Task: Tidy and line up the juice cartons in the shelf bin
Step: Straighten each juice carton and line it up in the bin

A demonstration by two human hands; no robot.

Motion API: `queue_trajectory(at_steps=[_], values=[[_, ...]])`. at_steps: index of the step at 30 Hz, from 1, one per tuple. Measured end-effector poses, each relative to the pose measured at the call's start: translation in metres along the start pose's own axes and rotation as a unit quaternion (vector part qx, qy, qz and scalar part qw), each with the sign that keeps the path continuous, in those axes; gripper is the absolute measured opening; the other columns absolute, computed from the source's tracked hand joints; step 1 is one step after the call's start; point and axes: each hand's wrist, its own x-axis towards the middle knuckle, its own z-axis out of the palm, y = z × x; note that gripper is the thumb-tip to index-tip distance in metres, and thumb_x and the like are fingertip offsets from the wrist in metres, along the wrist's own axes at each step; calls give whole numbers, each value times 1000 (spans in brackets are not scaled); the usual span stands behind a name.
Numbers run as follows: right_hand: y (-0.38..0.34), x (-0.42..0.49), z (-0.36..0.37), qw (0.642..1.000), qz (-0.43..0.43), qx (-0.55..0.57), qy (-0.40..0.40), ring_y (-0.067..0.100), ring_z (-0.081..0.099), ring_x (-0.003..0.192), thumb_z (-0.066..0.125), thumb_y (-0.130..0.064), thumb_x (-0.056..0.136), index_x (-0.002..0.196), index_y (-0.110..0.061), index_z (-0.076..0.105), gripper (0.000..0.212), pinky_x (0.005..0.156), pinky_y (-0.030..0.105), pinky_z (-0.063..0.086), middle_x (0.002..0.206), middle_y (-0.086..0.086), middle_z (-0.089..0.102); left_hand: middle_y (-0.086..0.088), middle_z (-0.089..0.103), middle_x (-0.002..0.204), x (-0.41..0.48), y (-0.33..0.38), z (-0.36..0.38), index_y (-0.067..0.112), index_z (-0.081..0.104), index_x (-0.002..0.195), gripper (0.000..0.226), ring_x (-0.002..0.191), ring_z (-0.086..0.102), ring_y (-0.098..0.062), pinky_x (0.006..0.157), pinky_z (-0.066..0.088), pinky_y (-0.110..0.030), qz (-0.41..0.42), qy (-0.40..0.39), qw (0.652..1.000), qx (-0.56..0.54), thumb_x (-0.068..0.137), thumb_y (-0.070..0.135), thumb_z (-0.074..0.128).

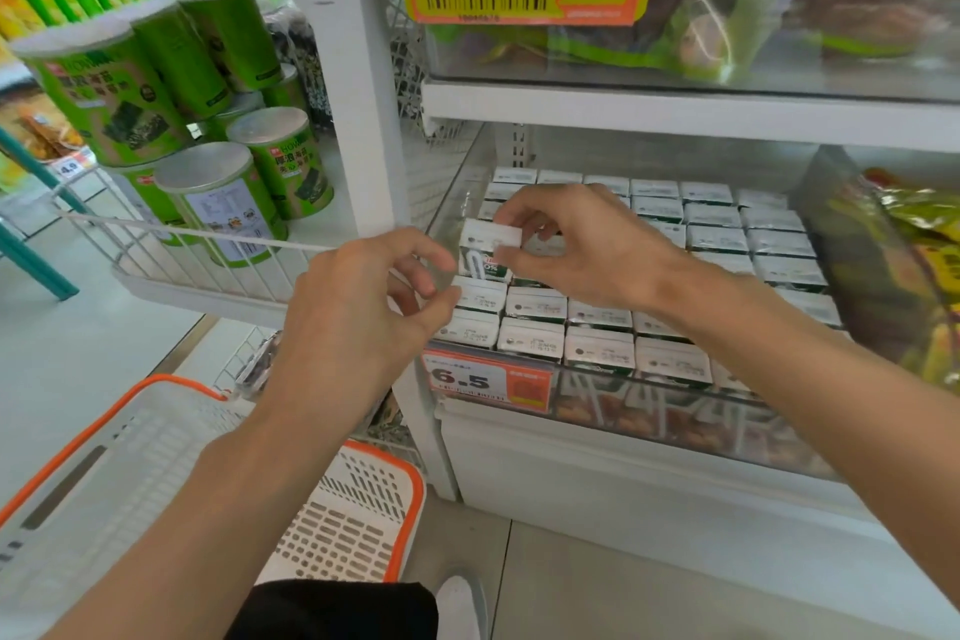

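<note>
— So, what sits in the clear plastic shelf bin (649, 382)?
— Small boxy juice cartons (717, 239), white tops up, packed in tidy rows from near to far. Green shows on their sides.
— And the person's hands?
— The right hand (582, 244) pinches one raised carton (485, 250) by its top, thumb and fingers narrow around it. It is over the bin's left side, standing higher than the rows.
— The left hand (363, 317)?
— Curled, with the thumb tip by the near-left cartons; whether it pinches anything cannot be told.
— What else holds goods?
— At the left, a white wire rack (208, 270) carries green cylindrical seaweed canisters (130, 88) with pale lids. Low and near, a white perforated shopping basket (358, 530) has an orange rim. An orange price tag (488, 379) reading 6.5 is fixed on the bin's near wall.
</note>
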Motion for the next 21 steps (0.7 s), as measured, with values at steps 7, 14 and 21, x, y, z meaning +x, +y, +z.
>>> queue_trajectory(at_steps=[7,14,21], values=[[-17,-41,-16,985,-40,72,150,9,69,111,75,-23,97,131,-13,69,36,100,26,55,122,-3,72,25,65,97,-1,11,4,44,58,131,56,78,68,6,64,56,-14,41,8,999,-14,84,27,85],[-21,-98,-33,957,2,227,180,8,74,109,77,-18,94,126,-14,72,32,99,20,56,115,-7,78,22,63,139,-3,33,11,41,54,148,59,125,59,-2,105,53,-42,96,-113,988,-47,92,48,70],[-8,-123,-31,904,113,364,194,11,78,102,76,-30,80,126,-18,71,48,87,19,60,112,1,77,22,74,112,-5,54,31,41,70,118,30,106,66,12,94,53,-14,27,-219,958,-183,95,23,73]])
